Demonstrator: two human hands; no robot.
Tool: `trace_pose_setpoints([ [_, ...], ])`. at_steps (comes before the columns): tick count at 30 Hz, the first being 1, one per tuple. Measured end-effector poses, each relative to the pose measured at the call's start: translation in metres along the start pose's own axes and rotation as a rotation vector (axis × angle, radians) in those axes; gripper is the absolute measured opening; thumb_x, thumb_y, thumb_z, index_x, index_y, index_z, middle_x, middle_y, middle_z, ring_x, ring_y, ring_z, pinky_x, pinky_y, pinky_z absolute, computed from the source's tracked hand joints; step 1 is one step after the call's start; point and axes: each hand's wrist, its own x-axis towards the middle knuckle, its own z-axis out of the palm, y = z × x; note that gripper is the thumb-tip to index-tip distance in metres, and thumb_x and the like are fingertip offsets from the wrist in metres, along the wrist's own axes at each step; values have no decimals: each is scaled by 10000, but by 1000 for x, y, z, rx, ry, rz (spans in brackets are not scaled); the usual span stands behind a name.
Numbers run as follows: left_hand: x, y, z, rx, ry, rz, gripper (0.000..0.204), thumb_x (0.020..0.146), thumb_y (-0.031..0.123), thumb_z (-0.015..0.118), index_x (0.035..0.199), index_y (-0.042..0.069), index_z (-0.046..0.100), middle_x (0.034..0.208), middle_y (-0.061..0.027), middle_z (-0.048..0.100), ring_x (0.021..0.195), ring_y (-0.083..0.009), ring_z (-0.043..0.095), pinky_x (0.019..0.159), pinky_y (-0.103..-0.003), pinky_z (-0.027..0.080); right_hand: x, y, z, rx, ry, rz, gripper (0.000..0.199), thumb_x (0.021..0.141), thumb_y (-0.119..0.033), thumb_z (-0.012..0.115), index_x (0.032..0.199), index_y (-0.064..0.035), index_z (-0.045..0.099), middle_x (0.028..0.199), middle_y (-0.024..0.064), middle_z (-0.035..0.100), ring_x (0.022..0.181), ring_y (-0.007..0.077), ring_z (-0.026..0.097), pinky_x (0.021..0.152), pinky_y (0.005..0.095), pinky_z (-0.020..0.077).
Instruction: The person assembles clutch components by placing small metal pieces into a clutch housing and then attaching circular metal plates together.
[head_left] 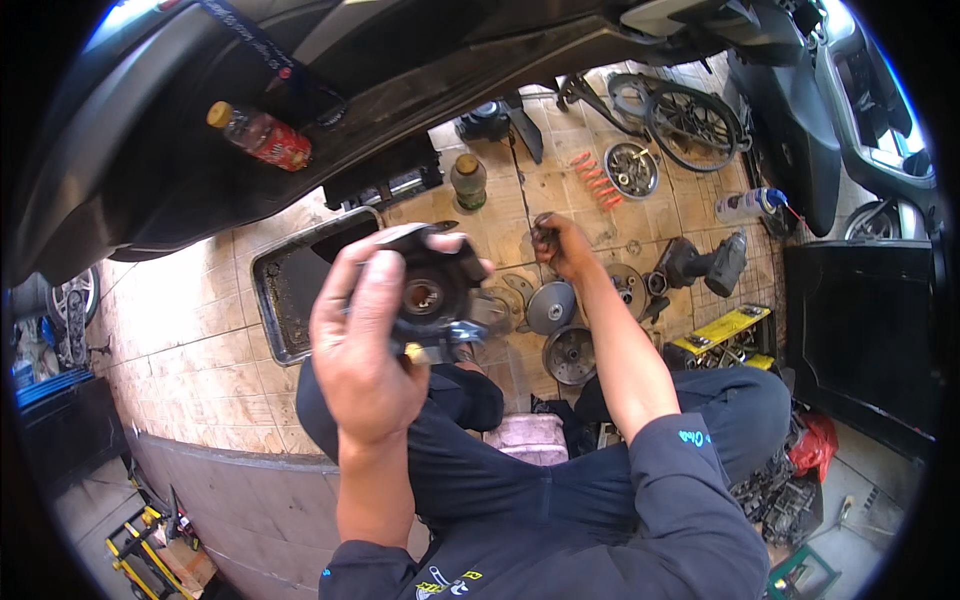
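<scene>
Raised close to the camera, my left hand (362, 345) grips a dark metal machine part (440, 285) with a round bore in its middle. Its fingers wrap over the top and its thumb side is partly hidden. My right hand (562, 245) is lower, over the tiled floor, with the fingers curled closed; whatever is in them is too small or hidden to name. Just below that hand lie a grey metal disc (551, 308) and a second round metal plate (569, 356). More round parts (625, 288) sit beside my right forearm.
A red coil spring (596, 182) and a bowl of bolts (645, 188) lie farther off. To the right are a power tool (700, 266), a spray can (745, 205) and a yellow tool tray (728, 327). A black-rimmed tray (268, 325) and a bottle (468, 185) stand left. A dark vehicle body overhangs the top.
</scene>
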Motion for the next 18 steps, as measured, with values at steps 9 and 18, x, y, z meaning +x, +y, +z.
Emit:
trace_pose_setpoints([
  [9,-7,-10,51,-402,-180,-300,383,1043,231,435,1335,-8,501,1284,-341,567,1176,-513,604,804,-603,614,-175,-207,192,-402,-496,-363,190,942,-110,576,1080,1,643,850,62,636,707,117,624,522,238,479],
  [18,-32,-35,59,-453,-599,-621,552,1025,412,327,1360,9,502,1298,-325,574,1032,-415,672,690,-435,589,-334,-178,225,-865,-230,-413,183,885,-80,762,1019,17,684,734,27,666,516,45,528,449,201,392],
])
